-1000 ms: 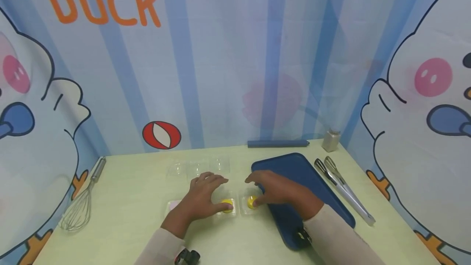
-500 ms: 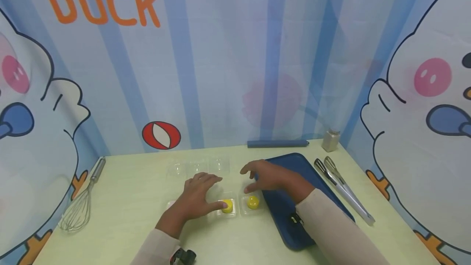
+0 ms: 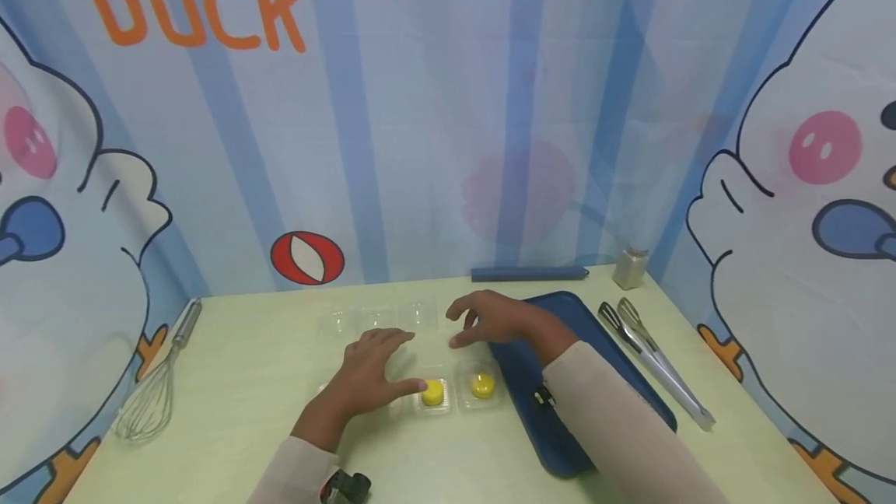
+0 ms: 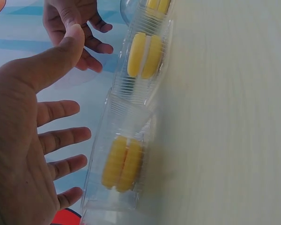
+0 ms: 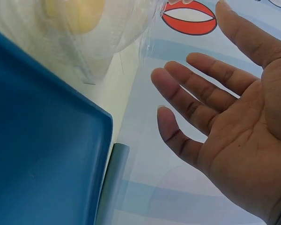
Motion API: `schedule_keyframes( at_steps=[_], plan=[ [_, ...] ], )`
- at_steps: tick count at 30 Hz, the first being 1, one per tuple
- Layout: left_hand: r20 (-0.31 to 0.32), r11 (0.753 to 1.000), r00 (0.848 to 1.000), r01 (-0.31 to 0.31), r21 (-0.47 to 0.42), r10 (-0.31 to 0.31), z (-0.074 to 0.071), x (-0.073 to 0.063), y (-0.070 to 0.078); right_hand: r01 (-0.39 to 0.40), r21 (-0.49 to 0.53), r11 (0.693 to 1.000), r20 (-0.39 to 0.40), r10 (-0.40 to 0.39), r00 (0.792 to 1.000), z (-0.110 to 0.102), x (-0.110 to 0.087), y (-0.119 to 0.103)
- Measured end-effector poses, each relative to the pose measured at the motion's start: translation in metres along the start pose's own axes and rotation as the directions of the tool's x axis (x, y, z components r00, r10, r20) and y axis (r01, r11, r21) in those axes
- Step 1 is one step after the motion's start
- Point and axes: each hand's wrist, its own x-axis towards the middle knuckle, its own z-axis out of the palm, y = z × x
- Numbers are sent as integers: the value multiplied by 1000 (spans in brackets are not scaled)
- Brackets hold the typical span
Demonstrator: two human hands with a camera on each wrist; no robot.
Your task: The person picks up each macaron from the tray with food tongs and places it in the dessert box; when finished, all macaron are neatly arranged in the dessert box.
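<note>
A clear plastic tray (image 3: 455, 404) lies on the table, with yellow macarons in its compartments. Two show in the head view: one macaron (image 3: 433, 393) near my left thumb, another macaron (image 3: 482, 386) to its right. The left wrist view shows a macaron (image 4: 122, 163) on edge in its clear compartment. My left hand (image 3: 371, 374) is spread over the tray's left part, hiding it; whether the thumb touches the macaron, I cannot tell. My right hand (image 3: 500, 319) hovers behind the right macaron, fingers loosely bent, holding nothing.
Behind the hands lies a clear plastic piece with several hollows (image 3: 378, 319). A blue tray (image 3: 560, 442) sits under my right forearm. Tongs (image 3: 658, 364), a shaker (image 3: 630, 267) and a blue bar (image 3: 529, 274) are beyond it. A whisk (image 3: 157, 387) lies far left.
My right hand has lifted off the right macaron and moved back and slightly left, uncovering it. My left hand has shifted a little left, showing more of the other macaron.
</note>
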Motion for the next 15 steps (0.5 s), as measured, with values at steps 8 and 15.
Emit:
schedule_keyframes(
  at_steps=[8,15],
  plan=[
    [29,1000,999,15,-22,-14,4,1,-1,-39,42,998,11,38,999,2,8,9],
    [29,1000,999,29,-1,-29,6,1,0,-42,40,998,29,41,999,3,19,15]
  ],
)
